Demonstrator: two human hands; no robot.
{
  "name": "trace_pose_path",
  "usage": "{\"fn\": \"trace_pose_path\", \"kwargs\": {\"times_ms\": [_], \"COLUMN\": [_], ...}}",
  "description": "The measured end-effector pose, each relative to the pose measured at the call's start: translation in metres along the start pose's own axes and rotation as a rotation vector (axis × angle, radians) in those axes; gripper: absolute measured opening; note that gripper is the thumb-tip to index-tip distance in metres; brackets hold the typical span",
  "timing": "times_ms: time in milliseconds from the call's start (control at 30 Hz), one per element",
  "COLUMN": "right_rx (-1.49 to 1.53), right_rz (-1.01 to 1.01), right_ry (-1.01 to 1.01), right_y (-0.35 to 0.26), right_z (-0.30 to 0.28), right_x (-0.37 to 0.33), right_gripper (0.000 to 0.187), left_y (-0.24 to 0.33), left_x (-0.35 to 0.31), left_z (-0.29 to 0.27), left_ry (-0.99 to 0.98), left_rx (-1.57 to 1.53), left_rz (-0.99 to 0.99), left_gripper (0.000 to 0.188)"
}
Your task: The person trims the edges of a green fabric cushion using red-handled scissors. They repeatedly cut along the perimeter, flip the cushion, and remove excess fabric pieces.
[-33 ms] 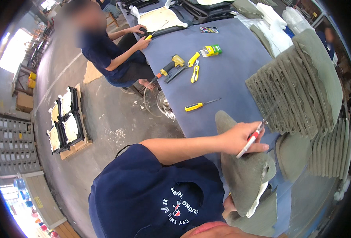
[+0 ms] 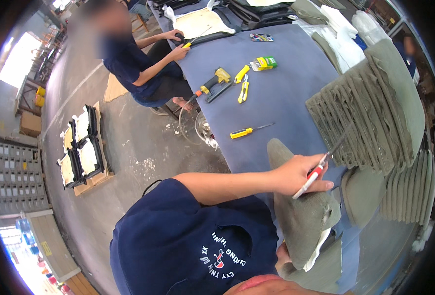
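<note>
My left hand (image 2: pixel 301 174) is closed around the red and white handle of a screwdriver (image 2: pixel 315 173). Its dark shaft points away to the upper right, toward a tall stack of grey-green padded covers (image 2: pixel 360 118). Below that hand, a grey-green upholstered cushion (image 2: pixel 301 221) stands tilted close to my body, with white lining (image 2: pixel 319 250) showing at its lower edge. My right hand (image 2: pixel 284 258) is against the cushion's near side; its fingers are hidden by the cushion.
On the blue-grey table (image 2: pixel 276 108) lie a yellow screwdriver (image 2: pixel 242 132), a nail gun (image 2: pixel 215 81), yellow cutters (image 2: pixel 243 89), a green-yellow box (image 2: pixel 264 63) and a phone (image 2: pixel 261 37). A co-worker (image 2: pixel 134 64) sits at the far left edge. More covers (image 2: pixel 409 189) stand at right.
The screwdriver in my left hand has tipped slightly, and more of its shaft shows. The cushion and my right hand stay nearly where they were.
</note>
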State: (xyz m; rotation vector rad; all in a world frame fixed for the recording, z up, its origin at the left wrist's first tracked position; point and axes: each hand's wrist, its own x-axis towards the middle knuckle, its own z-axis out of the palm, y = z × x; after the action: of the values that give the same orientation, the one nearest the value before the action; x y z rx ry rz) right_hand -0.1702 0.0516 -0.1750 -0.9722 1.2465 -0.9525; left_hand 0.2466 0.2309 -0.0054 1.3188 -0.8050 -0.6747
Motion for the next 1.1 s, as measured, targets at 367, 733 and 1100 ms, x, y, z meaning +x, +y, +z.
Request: {"fn": "trace_pose_path", "kwargs": {"times_ms": [367, 733, 1100], "right_rx": [0.151, -0.181, -0.494], "right_rz": [-0.363, -0.523, -0.683], "right_ry": [0.119, 0.243, 0.162], "right_y": [-0.082, -0.163, -0.159], "right_z": [0.045, 0.144, 0.196], "right_x": [-0.030, -0.045, -0.052], "right_gripper": [0.061, 0.056, 0.056], "left_y": [-0.086, -0.169, -0.207], "left_x": [-0.027, -0.040, -0.025], "left_z": [-0.046, -0.102, -0.100], "left_ry": [0.252, -0.022, 0.022], "left_rx": [-0.598, -0.634, -0.425], "left_rz": [-0.269, -0.798, -0.823], "left_gripper": [0.031, 0.047, 0.047]}}
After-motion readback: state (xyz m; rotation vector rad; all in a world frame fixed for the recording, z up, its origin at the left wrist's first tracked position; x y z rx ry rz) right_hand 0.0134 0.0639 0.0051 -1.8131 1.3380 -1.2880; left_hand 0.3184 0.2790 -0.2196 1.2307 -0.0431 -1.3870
